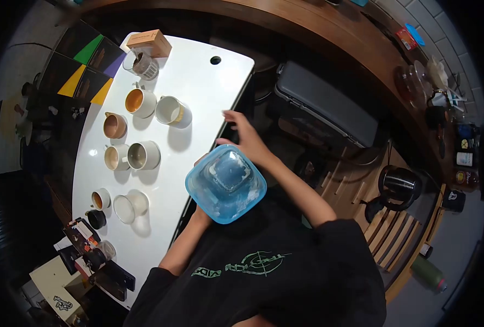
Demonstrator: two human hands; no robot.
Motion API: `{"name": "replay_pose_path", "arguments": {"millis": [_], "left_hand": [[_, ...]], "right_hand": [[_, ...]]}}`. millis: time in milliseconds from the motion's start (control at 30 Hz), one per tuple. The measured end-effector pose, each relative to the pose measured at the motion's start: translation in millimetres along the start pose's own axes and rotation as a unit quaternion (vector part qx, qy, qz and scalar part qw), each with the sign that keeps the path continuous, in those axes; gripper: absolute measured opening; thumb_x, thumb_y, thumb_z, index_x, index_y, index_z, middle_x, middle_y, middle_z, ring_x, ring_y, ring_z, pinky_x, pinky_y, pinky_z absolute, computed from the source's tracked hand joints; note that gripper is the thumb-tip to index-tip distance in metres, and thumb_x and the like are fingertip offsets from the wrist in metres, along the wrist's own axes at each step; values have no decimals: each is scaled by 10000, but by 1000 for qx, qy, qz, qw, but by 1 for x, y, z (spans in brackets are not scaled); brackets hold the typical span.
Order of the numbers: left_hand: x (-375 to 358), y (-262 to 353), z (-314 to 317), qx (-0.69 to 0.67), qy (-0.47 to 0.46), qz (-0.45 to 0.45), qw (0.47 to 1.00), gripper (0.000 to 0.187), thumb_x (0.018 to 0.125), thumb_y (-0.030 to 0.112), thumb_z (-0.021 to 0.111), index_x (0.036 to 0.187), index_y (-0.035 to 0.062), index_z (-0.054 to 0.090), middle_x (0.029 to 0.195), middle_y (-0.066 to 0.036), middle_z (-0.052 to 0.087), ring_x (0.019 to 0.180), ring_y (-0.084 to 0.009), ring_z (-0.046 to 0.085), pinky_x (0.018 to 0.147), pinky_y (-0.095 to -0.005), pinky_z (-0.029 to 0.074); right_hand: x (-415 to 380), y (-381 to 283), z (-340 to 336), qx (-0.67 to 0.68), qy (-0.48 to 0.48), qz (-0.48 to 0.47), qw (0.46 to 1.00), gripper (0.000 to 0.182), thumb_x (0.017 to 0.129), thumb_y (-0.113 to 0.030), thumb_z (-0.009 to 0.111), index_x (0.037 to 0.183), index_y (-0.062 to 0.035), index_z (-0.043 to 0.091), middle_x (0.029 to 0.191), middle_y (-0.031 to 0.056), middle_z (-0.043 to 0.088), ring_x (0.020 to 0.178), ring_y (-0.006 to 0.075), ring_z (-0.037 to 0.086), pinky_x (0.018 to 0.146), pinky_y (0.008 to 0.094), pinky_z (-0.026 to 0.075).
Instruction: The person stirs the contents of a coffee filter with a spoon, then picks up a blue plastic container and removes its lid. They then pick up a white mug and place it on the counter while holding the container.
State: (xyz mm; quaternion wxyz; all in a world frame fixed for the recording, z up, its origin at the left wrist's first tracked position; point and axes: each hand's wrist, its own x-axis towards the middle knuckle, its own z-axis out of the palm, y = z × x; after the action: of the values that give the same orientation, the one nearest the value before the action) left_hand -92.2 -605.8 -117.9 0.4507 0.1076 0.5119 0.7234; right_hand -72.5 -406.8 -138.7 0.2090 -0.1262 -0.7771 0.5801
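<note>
A square blue translucent plastic container [225,188], with white residue on its inside, is held up in front of my shirt at the table's near edge. My left hand [201,216] grips it from behind and below; most of the fingers are hidden by the container. Just past the container's far rim is my right hand [243,136], fingers apart and pointing toward the table, holding nothing. Nearest to the hands on the white table [209,92] are a white mug [171,111] and a pale mug [143,156].
Several more mugs and cups stand on the table, among them an orange-lined mug [139,102] and a white cup [130,208]. A glass [145,66] and a cardboard box [150,43] are at its far end. A grey case [323,103] and black kettle [400,185] lie right.
</note>
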Motion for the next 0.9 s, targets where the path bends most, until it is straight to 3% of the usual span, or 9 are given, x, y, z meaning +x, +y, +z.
{"name": "replay_pose_path", "arguments": {"millis": [67, 133, 233, 333, 367, 500, 667, 733, 900], "left_hand": [[5, 6, -14, 13, 8, 6, 1000, 777, 750, 122, 822, 1399, 7, 411, 1375, -127, 509, 1248, -233, 513, 1048, -387, 429], [1, 9, -28, 25, 16, 15, 999, 777, 749, 120, 823, 1399, 7, 412, 1373, -126, 511, 1244, -232, 516, 1046, -386, 431], [-12, 7, -43, 45, 35, 32, 998, 777, 748, 119, 824, 1398, 7, 412, 1370, -125, 513, 1239, -230, 519, 1043, -385, 434], [-12, 7, -53, 63, 58, 44, 995, 777, 747, 117, 825, 1397, 8, 412, 1367, -123, 515, 1234, -228, 523, 1040, -384, 437], [-20, 9, -57, 69, 63, 48, 994, 777, 747, 116, 825, 1396, 8, 412, 1366, -123, 516, 1232, -228, 524, 1038, -383, 438], [-13, 9, -64, 98, 54, 72, 991, 778, 745, 114, 827, 1395, 8, 413, 1362, -121, 519, 1225, -226, 529, 1034, -382, 442], [9, 13, -61, 142, -1, 104, 984, 778, 744, 110, 829, 1393, 8, 413, 1357, -118, 523, 1216, -223, 535, 1028, -380, 448], [20, 14, -55, 159, -19, 115, 980, 778, 743, 109, 829, 1392, 8, 413, 1355, -118, 524, 1213, -222, 538, 1026, -379, 450], [70, 18, -21, 203, -55, 137, 968, 778, 741, 106, 831, 1391, 9, 414, 1350, -115, 528, 1204, -219, 544, 1021, -378, 455]], "right_hand": [[37, 1, 35, -10, -30, -37, 999, 954, 745, -319, 826, 1461, -16, 274, 1379, 233, 429, 1289, 387, 464, 1065, 455, 409], [67, 5, 63, -72, -25, -47, 996, 1025, 718, -354, 849, 1467, -20, 235, 1413, 254, 407, 1358, 384, 394, 1110, 445, 361], [95, 15, 90, -118, -9, -110, 987, 1054, 693, -333, 869, 1472, -44, 221, 1350, 257, 473, 1302, 410, 451, 1060, 440, 410], [108, 13, 97, -14, -66, -32, 997, 1008, 673, -282, 883, 1444, -66, 270, 1258, 239, 554, 1224, 414, 523, 995, 437, 453], [110, 16, 101, -39, -22, -94, 995, 897, 666, -226, 882, 1380, -66, 364, 1178, 202, 614, 1146, 374, 592, 946, 420, 479], [104, 16, 95, 8, -11, -71, 997, 744, 679, -176, 864, 1294, -44, 465, 1149, 167, 635, 1098, 299, 635, 938, 370, 487], [75, -12, 43, 9, 43, -52, 998, 751, 683, -198, 872, 1296, -45, 465, 1143, 152, 639, 1092, 260, 634, 944, 361, 482], [58, -28, 8, 24, 83, 7, 996, 741, 676, -207, 883, 1279, -39, 485, 1139, 135, 644, 1086, 230, 627, 953, 361, 481], [22, -62, -93, -32, 239, -25, 970, 693, 664, -193, 895, 1226, -30, 523, 1118, 124, 630, 1072, 262, 624, 946, 368, 478]]}}
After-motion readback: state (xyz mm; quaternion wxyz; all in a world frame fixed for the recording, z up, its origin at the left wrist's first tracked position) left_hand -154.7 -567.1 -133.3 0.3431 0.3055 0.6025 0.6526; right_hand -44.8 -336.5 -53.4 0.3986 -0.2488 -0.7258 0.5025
